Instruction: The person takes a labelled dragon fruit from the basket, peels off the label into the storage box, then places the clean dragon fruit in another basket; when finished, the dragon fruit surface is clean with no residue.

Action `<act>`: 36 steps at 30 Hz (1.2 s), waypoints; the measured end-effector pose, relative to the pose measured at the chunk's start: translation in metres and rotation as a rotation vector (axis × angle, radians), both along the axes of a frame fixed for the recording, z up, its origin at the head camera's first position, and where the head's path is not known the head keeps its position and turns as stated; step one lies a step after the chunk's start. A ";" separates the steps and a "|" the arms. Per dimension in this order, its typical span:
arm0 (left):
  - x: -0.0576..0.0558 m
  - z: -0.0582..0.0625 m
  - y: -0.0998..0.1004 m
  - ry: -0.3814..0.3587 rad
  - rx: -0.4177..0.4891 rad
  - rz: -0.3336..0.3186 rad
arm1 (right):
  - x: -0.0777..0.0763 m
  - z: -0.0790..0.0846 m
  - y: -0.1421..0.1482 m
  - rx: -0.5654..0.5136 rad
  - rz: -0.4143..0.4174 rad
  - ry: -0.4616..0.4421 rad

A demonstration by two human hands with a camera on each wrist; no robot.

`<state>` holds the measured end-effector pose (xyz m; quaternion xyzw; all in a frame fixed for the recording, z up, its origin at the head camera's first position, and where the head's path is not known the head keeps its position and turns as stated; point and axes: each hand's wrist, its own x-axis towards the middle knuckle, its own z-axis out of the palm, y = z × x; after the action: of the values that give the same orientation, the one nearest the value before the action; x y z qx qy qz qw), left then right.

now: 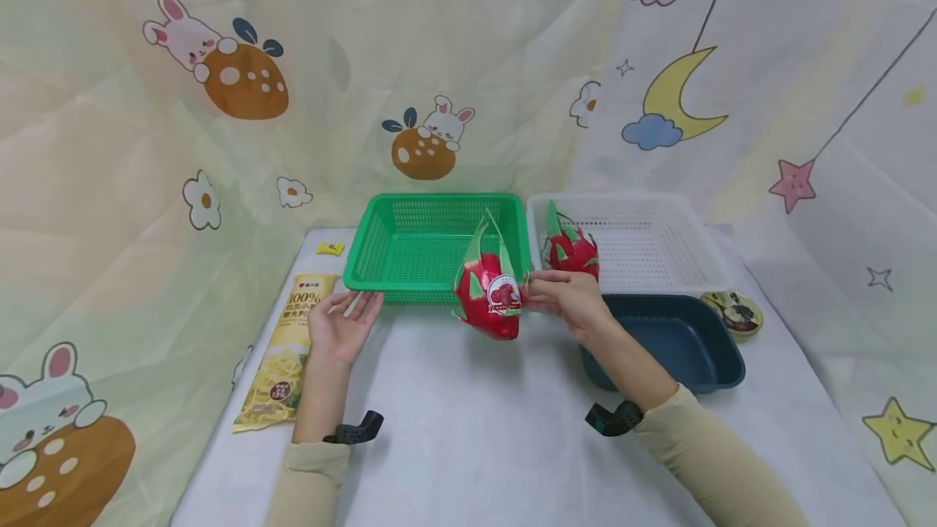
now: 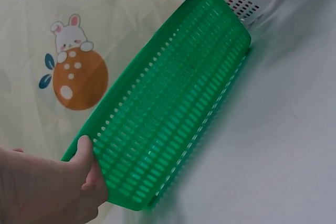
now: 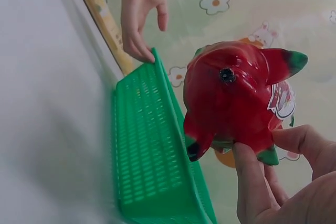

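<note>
My right hand point(image 1: 567, 299) pinches a red dragon fruit point(image 1: 486, 307) between thumb and fingers. It hangs over the front rim of the green basket point(image 1: 359, 267), with green leaf tips and a round label point(image 3: 283, 100) on its side. The right wrist view shows the fruit's end with a dark spot, the thumb and fingers at its lower edge. My left hand point(image 1: 342, 328) lies palm up at the basket's front left corner. Its fairly straight fingers point(image 2: 84, 153) touch the rim there, while the thumb stands apart in the right wrist view.
Right of the green basket, a white basket point(image 1: 659, 242) holds another dragon fruit point(image 1: 573, 250). A dark blue tray point(image 1: 677, 348) stands before it, beside a round tin point(image 1: 734, 313). At the left lie a yellow pasta bag point(image 1: 281, 356) and a small yellow packet point(image 1: 330, 248).
</note>
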<state>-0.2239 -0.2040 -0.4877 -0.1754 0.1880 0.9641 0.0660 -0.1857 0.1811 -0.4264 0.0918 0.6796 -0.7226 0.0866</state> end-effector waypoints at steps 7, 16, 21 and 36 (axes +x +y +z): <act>0.002 0.001 0.000 0.008 -0.050 -0.007 | 0.022 -0.011 0.006 -0.007 -0.006 0.018; 0.003 0.000 0.001 0.022 -0.104 -0.016 | 0.045 -0.029 0.013 0.005 -0.045 0.001; 0.002 -0.002 0.003 0.048 -0.132 -0.015 | 0.056 -0.041 0.014 0.039 -0.055 -0.029; 0.003 -0.001 0.006 0.101 -0.123 -0.040 | 0.077 -0.076 0.007 0.004 -0.097 -0.073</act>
<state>-0.2212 -0.1976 -0.4890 -0.1262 0.2536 0.9569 0.0649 -0.1086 0.1878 -0.5027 0.1511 0.6721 -0.7209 0.0760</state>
